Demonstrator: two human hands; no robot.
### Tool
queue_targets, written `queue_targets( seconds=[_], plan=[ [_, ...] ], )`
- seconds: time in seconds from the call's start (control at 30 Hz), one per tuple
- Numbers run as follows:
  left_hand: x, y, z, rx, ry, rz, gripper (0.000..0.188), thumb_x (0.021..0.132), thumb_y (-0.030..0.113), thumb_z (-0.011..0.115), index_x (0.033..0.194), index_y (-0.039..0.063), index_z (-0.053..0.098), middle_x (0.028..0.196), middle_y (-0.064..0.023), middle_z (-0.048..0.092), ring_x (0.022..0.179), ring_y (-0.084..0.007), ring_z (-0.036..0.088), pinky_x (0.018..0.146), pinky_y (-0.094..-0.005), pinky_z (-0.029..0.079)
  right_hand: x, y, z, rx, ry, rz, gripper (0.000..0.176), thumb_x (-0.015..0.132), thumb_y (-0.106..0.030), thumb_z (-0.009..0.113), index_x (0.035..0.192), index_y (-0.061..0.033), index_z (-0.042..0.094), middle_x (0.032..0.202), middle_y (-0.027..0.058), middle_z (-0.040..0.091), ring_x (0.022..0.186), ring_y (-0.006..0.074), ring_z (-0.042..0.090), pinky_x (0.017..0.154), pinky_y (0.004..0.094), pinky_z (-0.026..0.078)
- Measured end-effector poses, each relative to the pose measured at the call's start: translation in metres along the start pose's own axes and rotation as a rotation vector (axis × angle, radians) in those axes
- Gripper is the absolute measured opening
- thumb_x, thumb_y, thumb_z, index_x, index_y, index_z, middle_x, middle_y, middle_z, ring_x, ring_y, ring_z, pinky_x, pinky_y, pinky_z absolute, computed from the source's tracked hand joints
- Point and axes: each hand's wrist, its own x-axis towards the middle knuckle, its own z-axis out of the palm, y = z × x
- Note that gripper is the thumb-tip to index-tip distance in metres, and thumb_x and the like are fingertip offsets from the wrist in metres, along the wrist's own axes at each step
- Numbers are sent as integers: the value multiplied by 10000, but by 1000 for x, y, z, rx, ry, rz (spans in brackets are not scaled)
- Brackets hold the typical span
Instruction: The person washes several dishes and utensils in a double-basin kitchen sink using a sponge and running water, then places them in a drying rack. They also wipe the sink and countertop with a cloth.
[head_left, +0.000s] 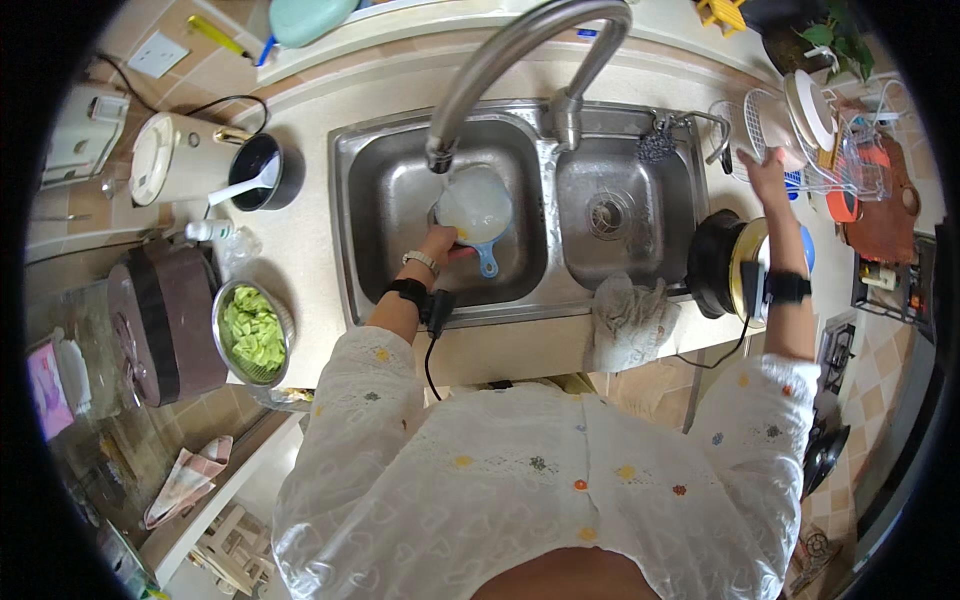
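My left hand (439, 244) is in the left sink basin (390, 270), gripping the near left side of a round whitish bowl-shaped vessel (476, 204) with a blue handle (488, 259). A red handle-like piece (462, 253) shows beside my fingers; what it belongs to is hidden. The vessel sits below the spout of the steel faucet (440, 154) and looks wet inside. My right hand (766, 176) reaches out to the right, at the near side of a white wire dish rack (814, 176). Whether its fingers hold anything cannot be made out.
The right basin (604, 255) has a drain strainer (609, 215). A wet cloth (630, 322) hangs over the counter edge. Dark and yellow-rimmed pots (716, 262) stand under my right forearm. At left are a colander of cut greens (256, 334), a black pot (289, 176) and a cream canister (180, 161).
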Motion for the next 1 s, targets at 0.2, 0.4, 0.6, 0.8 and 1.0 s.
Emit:
queue_targets(
  seconds=[0.2,0.4,0.6,0.8,1.0],
  plan=[
    [-40,16,-4,206,93,186,365,821,27,412,1175,-55,392,1056,-209,526,846,-290,622,591,-354,582,-165,-157,59,853,-470,187,383,811,-208,585,1130,2,550,1088,98,594,1007,169,536,880,296,403],
    [-55,17,-13,206,78,284,352,817,31,460,1128,-114,382,1034,-244,527,775,-313,634,578,-395,578,-236,-277,181,807,-1130,412,574,793,-469,590,1107,7,521,984,97,593,828,173,548,759,297,452],
    [-90,30,-17,256,-104,88,359,818,184,502,1089,-48,461,790,-148,600,651,-220,615,542,-305,541,-273,-307,203,1656,-1178,897,284,871,-243,461,1011,-1,509,709,71,568,579,172,544,572,271,465],
    [-93,41,-12,747,188,451,385,819,142,473,1141,-52,394,860,-185,594,656,-254,635,492,-340,545,-282,-300,215,1858,-1236,942,174,808,-155,443,908,-13,438,625,61,475,427,108,375,415,244,349],
    [-72,31,-21,193,97,300,401,831,112,482,1190,-33,376,1057,-195,542,822,-289,629,583,-371,573,-273,-315,209,1457,-841,612,309,788,-176,491,1015,3,382,654,79,510,403,111,409,354,276,345]
  ],
)
